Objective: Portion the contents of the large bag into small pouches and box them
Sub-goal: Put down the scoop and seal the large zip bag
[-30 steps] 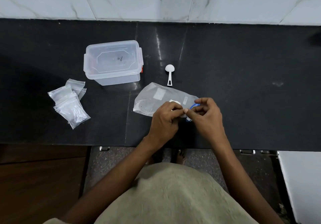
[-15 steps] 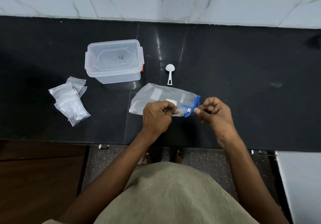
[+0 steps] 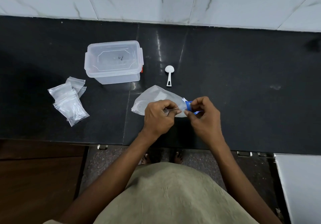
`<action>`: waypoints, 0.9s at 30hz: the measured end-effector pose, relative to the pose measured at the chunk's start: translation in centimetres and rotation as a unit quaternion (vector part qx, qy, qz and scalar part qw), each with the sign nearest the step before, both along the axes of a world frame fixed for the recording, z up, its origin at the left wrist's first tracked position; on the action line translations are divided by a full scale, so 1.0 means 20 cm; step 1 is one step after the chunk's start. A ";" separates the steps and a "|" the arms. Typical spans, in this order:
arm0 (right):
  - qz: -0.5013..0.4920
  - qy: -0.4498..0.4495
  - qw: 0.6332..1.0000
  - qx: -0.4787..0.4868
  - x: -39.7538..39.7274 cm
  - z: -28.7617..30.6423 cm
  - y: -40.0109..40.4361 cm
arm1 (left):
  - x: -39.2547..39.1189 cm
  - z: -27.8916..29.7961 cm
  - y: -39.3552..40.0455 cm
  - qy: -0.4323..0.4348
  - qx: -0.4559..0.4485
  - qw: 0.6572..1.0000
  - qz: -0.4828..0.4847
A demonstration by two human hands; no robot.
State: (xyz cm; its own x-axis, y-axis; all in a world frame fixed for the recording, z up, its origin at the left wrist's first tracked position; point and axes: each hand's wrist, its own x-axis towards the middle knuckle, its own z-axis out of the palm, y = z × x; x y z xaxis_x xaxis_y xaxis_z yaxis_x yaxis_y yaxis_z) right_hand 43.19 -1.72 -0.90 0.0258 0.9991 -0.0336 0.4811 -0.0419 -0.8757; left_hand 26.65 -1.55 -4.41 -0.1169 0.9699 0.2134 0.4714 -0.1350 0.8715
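Your bench point(image 3: 243, 88) is dark and glossy, so anything pale that spills will show but fine grains will scatter into the seams between its slabs; keep that in mind as you open up. The lidded box point(image 3: 113, 62) stands near the back left with its lid on and clips apparently closed, so nothing can go in until you free a hand for it; reaching across with a bag already open is one likely way to tip it. The large bag point(image 3: 152, 98) lies flat near the front edge, its mouth end pointing right, and you have it between both hands: your left hand point(image 3: 159, 117) pinches the film just short of the mouth, and your right hand point(image 3: 205, 117) is curled around the blue clip point(image 3: 188, 105) at the mouth. If the clip gives way suddenly while the bag lies flat, the contents could slide out toward the edge and onto the floor, so raise the mouth first. The thin film may also tear if you tug hard. The small pouches point(image 3: 69, 102) sit in a loose overlapping heap at far left, well apart from the bag; static could make you lift two together. The scoop point(image 3: 169, 75) lies just behind the bag, and a sweeping elbow could knock it.
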 end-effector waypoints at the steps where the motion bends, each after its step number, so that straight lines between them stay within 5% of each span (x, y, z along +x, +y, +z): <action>1: -0.008 0.002 1.000 0.009 0.01 -0.01 0.01 | 0.00 0.00 0.00 -0.023 -0.012 1.000 -0.004; 9: 0.036 -0.062 0.990 0.119 0.02 0.00 0.01 | 0.00 0.08 0.07 -0.146 -0.091 0.983 -0.062; 15: -0.002 -0.244 0.947 0.210 0.05 0.02 0.05 | 0.02 0.11 0.11 -0.193 -0.100 0.976 -0.034; 27: 0.071 -0.162 0.973 0.150 0.04 -0.01 0.11 | 0.01 0.15 0.11 -0.164 -0.080 0.983 -0.030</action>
State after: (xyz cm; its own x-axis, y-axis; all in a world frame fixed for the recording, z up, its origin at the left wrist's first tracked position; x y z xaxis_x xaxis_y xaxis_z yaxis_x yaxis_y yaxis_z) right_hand 43.97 0.51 -1.00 -0.1518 0.9568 0.2479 0.7163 0.2793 -0.6394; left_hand 26.91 0.65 -1.50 -0.0962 0.9952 0.0181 0.1561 -0.0029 0.9877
